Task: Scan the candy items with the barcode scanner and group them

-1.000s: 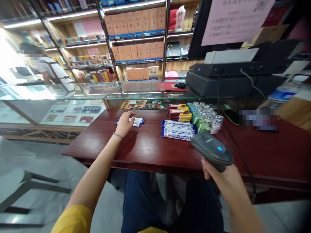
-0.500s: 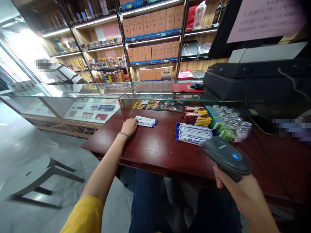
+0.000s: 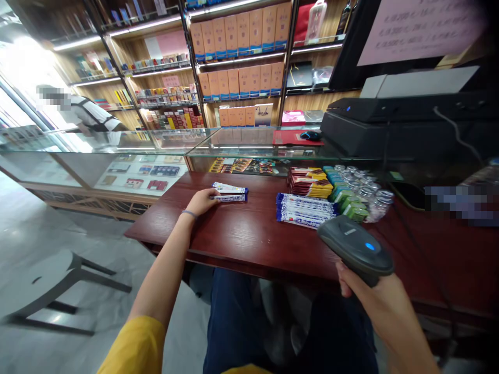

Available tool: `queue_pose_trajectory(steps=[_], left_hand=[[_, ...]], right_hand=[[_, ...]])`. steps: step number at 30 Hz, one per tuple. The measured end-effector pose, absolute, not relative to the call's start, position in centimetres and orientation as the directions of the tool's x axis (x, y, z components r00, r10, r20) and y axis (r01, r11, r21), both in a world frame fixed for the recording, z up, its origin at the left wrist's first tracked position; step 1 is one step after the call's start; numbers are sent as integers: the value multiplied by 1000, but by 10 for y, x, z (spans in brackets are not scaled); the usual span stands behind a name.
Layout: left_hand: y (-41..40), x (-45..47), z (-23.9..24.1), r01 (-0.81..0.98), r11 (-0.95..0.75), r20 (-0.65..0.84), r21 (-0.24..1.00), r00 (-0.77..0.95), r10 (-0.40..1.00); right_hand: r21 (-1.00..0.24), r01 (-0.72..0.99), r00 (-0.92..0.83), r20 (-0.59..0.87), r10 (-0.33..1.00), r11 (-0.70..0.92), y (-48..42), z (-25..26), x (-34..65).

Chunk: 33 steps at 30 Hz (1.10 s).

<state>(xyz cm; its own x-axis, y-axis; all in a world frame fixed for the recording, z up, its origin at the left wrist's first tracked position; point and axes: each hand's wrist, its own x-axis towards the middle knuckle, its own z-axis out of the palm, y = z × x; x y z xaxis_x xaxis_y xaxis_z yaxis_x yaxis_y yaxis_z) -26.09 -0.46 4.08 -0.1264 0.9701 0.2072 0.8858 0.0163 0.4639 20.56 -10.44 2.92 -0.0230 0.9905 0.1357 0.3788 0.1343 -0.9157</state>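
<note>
My left hand [image 3: 202, 201] rests on the dark red wooden table [image 3: 249, 236], fingers curled against the end of two blue-and-white snack bars [image 3: 230, 193] lying side by side. My right hand [image 3: 374, 298] is wrapped round the handle of a grey barcode scanner [image 3: 354, 248] with a blue light, held above the table's near edge. A row of blue-and-white bars [image 3: 306, 210] lies just beyond the scanner.
Red-and-yellow packets [image 3: 310, 183], green boxes [image 3: 349, 203] and small glass jars [image 3: 368, 193] stand behind the bars. A black till printer [image 3: 397, 122] sits on the glass counter [image 3: 163, 143]. Another person [image 3: 91, 120] stands far left by stocked shelves. A grey stool [image 3: 42, 283] is at lower left.
My left hand has stayed at the two bars, which now lie a little further right of it. The scanner stays gripped in my right hand; the view has swung slightly.
</note>
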Motion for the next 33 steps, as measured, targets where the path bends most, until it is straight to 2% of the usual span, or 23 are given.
queue_pose_trajectory(steps=[5, 10, 15, 21, 24, 27, 30, 33], left_hand=[[-5, -241, 54, 769, -97, 245, 632, -80, 966], [-3, -202, 64, 628, -215, 223, 748, 66, 972], [7, -165, 68, 581, -274, 207, 766, 180, 962], [11, -130, 73, 564, -293, 254, 772, 149, 956], [9, -114, 75, 401, -296, 258, 867, 148, 955], [6, -99, 77, 99, -146, 133, 984, 125, 983], [2, -88, 76, -193, 40, -8, 980, 161, 987], [-1, -82, 74, -336, 79, -4, 939, 219, 976]], right_hand=[[-919, 363, -39, 148, 988, 152, -106, 31, 211], [-931, 342, -1, 134, 991, 127, -106, 32, 211], [-929, 338, 11, 163, 987, 149, -107, 34, 209], [-944, 301, 31, 154, 988, 138, -110, 39, 210], [-945, 292, 38, 164, 986, 146, -110, 40, 212], [-949, 280, 41, 165, 985, 147, -110, 38, 213], [-951, 278, 29, 148, 988, 135, -109, 36, 214], [-955, 266, 19, 139, 990, 129, -108, 35, 214]])
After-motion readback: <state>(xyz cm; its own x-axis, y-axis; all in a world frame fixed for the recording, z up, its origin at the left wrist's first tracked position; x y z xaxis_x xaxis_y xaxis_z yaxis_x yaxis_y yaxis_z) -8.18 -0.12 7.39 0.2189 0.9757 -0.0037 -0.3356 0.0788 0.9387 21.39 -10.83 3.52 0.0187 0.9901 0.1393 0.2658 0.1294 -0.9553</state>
